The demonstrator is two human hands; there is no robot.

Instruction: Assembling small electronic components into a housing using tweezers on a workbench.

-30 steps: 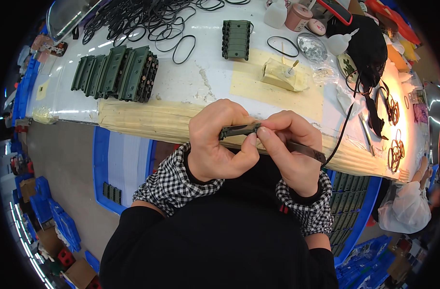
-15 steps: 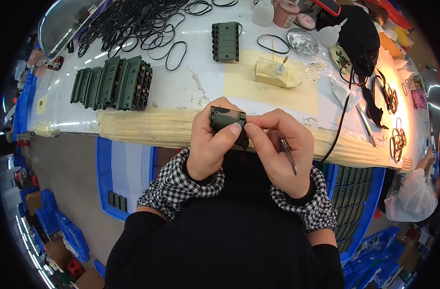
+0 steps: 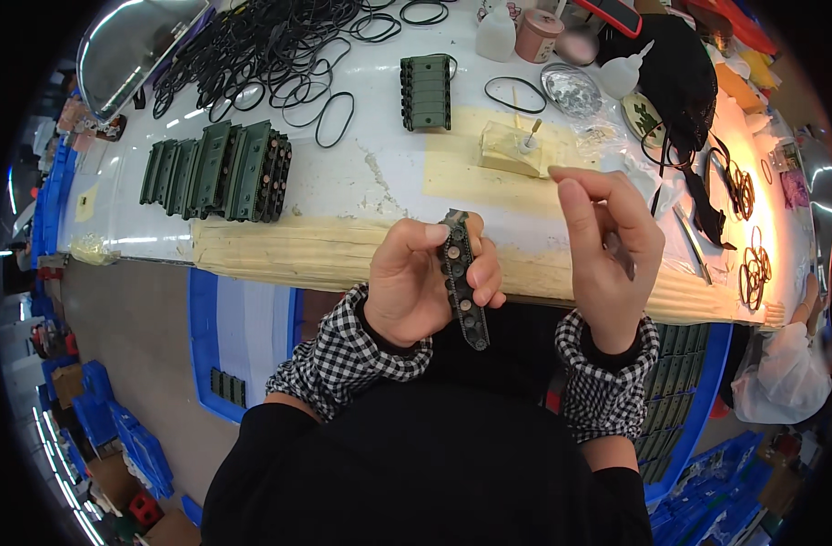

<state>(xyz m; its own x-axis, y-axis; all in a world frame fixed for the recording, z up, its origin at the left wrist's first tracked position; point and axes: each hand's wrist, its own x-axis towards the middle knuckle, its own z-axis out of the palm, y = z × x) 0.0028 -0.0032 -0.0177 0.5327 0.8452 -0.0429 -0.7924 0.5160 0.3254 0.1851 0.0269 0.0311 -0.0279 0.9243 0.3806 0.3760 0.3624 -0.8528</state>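
Note:
My left hand point(image 3: 407, 291) grips a long dark green plastic part point(image 3: 461, 282) with a row of small round wheels along it. It stands nearly upright just in front of the table's taped edge point(image 3: 289, 255). My right hand point(image 3: 607, 241) is lifted to the right of the part, apart from it. Its fingers point upward and a thin grey tool point(image 3: 622, 261) is tucked between thumb and palm. Checked cuffs and black sleeves cover both forearms.
On the white table lie a row of similar green parts point(image 3: 220, 173), a small green stack point(image 3: 426, 91), many black rubber rings point(image 3: 252, 45), a pale block with a stick point(image 3: 510, 150), a squeeze bottle point(image 3: 627, 75) and a black cloth point(image 3: 675, 77). Blue crates point(image 3: 684, 391) stand below.
The two hands, which were joined on the green part, have separated. My right hand rose to the right, and the part now stands upright in my left hand alone.

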